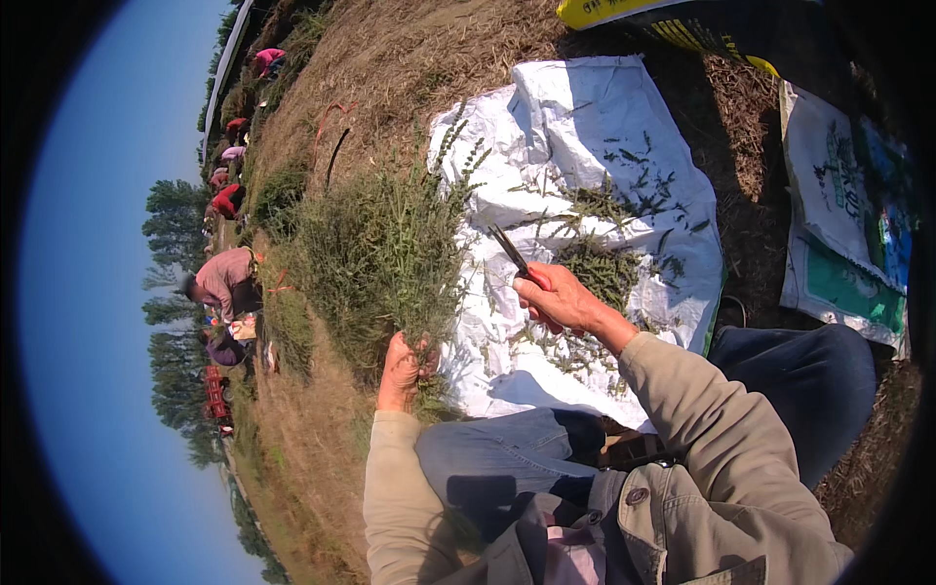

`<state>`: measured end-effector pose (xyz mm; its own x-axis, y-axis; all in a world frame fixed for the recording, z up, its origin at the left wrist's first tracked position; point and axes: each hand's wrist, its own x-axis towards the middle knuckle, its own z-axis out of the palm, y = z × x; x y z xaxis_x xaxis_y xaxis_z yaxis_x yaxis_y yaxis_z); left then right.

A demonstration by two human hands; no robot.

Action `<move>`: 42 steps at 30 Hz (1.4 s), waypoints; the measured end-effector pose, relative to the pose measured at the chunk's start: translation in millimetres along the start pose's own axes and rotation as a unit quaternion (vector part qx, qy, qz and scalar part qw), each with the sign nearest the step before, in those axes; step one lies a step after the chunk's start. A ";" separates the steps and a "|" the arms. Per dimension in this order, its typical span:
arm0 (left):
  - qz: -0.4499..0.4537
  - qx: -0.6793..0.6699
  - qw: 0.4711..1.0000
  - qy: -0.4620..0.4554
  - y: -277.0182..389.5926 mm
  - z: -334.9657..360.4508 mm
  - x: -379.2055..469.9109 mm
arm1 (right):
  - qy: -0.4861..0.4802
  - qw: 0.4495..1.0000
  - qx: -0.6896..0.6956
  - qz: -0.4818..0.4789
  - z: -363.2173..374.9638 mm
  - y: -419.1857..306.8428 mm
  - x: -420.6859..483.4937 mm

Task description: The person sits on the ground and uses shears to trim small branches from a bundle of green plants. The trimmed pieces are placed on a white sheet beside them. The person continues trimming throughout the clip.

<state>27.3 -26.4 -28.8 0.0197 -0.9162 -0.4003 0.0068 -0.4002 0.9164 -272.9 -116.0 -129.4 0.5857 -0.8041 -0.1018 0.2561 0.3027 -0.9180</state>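
My left hand grips the stems of a leafy green plant bunch, whose seed-like spikes reach over the edge of a white woven sheet. In my right hand is a pair of scissors with red handles. The dark blades point away from me over the sheet, apart from the plant. Cut green spikes lie scattered and heaped on the sheet beyond and beside my right hand. My fingers partly hide the scissor handles, and the lower stems are hidden in my left fist.
A heap of cut plants lies beside the sheet at left. Printed sacks lie at right, and a black and yellow bag at the top. My bent knees border the sheet. Several people, one in a pink shirt, work farther off near a red vehicle.
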 end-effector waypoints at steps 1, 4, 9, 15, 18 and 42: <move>-0.012 -0.014 0.999 0.040 -6.5 -8.8 -1.5 | 0.001 1.000 -0.025 -0.016 0.6 -1.0 1.6; -0.006 -0.024 0.999 -0.022 -16.4 -33.4 -5.3 | 0.024 0.991 -0.112 -0.072 0.5 -2.4 5.7; -0.056 -0.069 0.993 0.074 -10.3 -17.4 -15.3 | 0.046 0.969 -0.208 -0.128 -10.6 -17.0 7.8; -0.071 -0.129 0.984 -0.100 -9.4 -33.5 -5.4 | 0.049 0.960 -0.234 -0.144 -11.5 -33.0 0.7; -0.087 -0.146 0.974 -0.153 -9.0 -35.2 -1.2 | 0.053 0.959 -0.244 -0.139 -8.4 -27.2 2.9; -0.130 -0.207 0.941 -0.234 -25.3 -57.6 2.2 | -0.019 0.987 -0.148 -0.061 13.4 -38.3 23.6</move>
<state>84.8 -17.1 -52.8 -0.4784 -0.7362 -0.4786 0.3407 -0.6579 0.6716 -258.6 -139.8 -91.6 0.5942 -0.8039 0.0258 0.0947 0.0381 -0.9948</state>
